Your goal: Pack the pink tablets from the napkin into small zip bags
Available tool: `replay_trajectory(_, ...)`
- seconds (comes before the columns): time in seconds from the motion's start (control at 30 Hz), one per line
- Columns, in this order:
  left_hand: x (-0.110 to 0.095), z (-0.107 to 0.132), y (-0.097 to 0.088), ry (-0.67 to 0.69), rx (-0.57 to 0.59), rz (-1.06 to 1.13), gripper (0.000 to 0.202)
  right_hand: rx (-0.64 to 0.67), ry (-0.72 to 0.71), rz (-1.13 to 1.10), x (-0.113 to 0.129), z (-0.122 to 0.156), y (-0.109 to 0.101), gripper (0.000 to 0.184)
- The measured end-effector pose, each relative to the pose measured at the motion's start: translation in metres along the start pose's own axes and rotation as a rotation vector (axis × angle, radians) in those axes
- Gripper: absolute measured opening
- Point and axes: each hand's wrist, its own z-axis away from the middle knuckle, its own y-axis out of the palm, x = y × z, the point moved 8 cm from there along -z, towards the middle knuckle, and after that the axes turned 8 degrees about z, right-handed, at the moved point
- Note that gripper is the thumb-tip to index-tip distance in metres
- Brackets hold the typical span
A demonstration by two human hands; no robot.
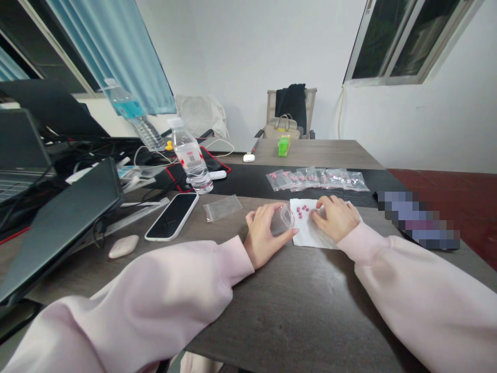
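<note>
1. Reference point: white paper sheet (310, 235), lying flat on a dark wooden table (303, 321); all places below are given from it
2. Far left of the sheet: dark closed laptop (58, 228), tilted, with black cables behind it
3. Well left of the sheet: pale oval object (123, 246), near the laptop's edge
4. Left of the sheet: black-screened smartphone (172, 216), lying face up in a white case
5. Left of the sheet and beyond the smartphone: water bottle (191, 155), upright, partly filled
6. Nearer the sheet: flat clear zip bag (222, 207), with nothing visible inside
7. Touching the sheet's left edge: left hand (267, 233), fingers curved, grasping a small clear zip bag (282, 219) against the sheet
8. On the sheet: pink tablets (302, 211), loosely clustered, just beside the small clear zip bag
9. On the sheet's right part: right hand (336, 218), relaxed and curled, fingertips (319, 206) resting on the paper just beside the pink tablets, no grasped item visible
10. Beyond the sheet: row of filled zip bags (316, 179), each holding pink tablets, lying on a black mat (248, 184)
</note>
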Motion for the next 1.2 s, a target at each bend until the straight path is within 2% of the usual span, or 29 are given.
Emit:
replay_trajectory(0.1,0.000,0.000,0.000,0.004,0.001,0.011,0.046,0.141,0.128,-0.165,-0.033,-0.019,-0.003,0.018)
replay_trajectory(0.13,0.000,0.000,0.000,0.006,-0.001,0.014,0.046,0.150,0.168,-0.202,-0.045,-0.026,-0.006,0.018)
replay_trajectory(0.27,0.000,0.000,0.001,0.006,0.003,0.020,0.044,0.203,0.247,-0.073,-0.081,-0.040,-0.010,0.020)
replay_trajectory(0.33,0.001,0.000,0.001,0.004,0.009,0.021,0.042,0.259,0.244,0.038,-0.084,-0.037,-0.003,0.030)
replay_trajectory(0.43,0.001,0.000,0.001,0.010,0.009,0.020,0.042,0.285,0.125,0.145,-0.067,-0.030,0.010,0.044)
replay_trajectory(0.57,0.001,0.000,0.002,0.010,0.015,0.013,0.042,0.167,-0.059,0.334,-0.041,-0.024,0.018,0.038)
replay_trajectory(0.7,0.001,0.000,0.002,0.012,0.015,0.013,0.042,0.049,-0.104,0.340,-0.036,-0.025,0.008,0.034)
replay_trajectory(0.87,0.000,0.001,0.002,0.014,0.016,0.012,0.042,-0.106,-0.049,0.176,-0.035,-0.026,-0.016,0.023)
replay_trajectory(1.07,-0.001,0.001,0.002,0.010,0.017,0.008,0.043,-0.173,0.048,-0.018,-0.041,-0.026,-0.021,0.011)
replay_trajectory(1.13,-0.001,0.001,0.001,0.013,0.014,0.008,0.043,-0.305,0.057,-0.125,-0.039,-0.021,-0.035,0.010)
replay_trajectory(1.2,-0.001,0.001,0.001,0.018,0.006,0.008,0.044,-0.490,-0.006,-0.263,-0.029,-0.010,-0.057,0.013)
